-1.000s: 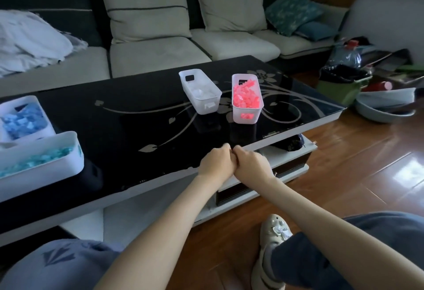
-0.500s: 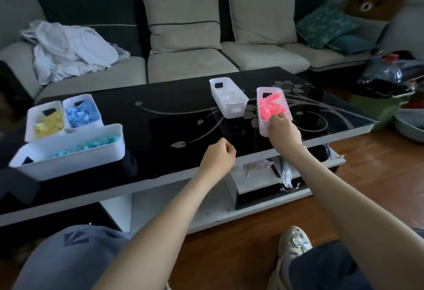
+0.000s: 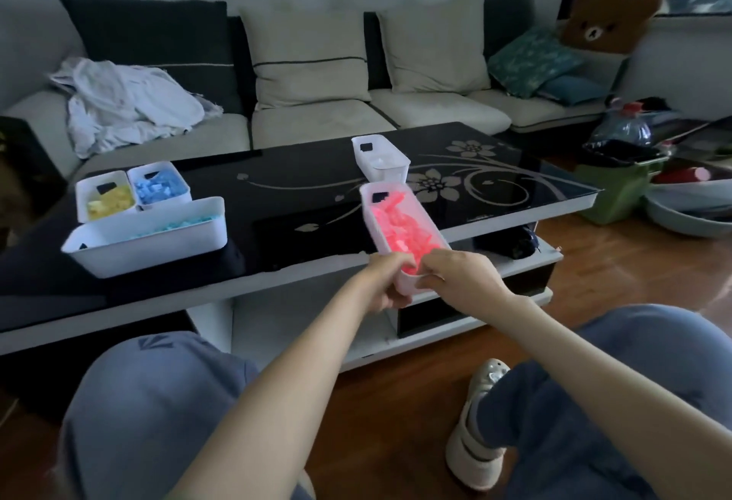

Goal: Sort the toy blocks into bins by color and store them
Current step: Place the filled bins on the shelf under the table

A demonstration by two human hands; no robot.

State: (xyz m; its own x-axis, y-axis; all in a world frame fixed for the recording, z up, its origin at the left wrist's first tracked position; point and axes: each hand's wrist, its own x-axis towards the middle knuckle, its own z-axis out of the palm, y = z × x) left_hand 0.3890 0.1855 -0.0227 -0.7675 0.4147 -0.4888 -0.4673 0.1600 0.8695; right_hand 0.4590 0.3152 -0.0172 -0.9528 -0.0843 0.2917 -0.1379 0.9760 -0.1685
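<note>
Gripping the pink-block bin (image 3: pixel 410 286) at its near end, left hand (image 3: pixel 382 281) and right hand (image 3: pixel 455 278) curl fingers round the rim, likely to hold the load level.

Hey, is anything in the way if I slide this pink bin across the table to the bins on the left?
Nothing visible. The left hand and right hand grip the pink bin at its near end; the tabletop between it and the teal bin shows no object. The white bin sits behind, off that path.
</note>
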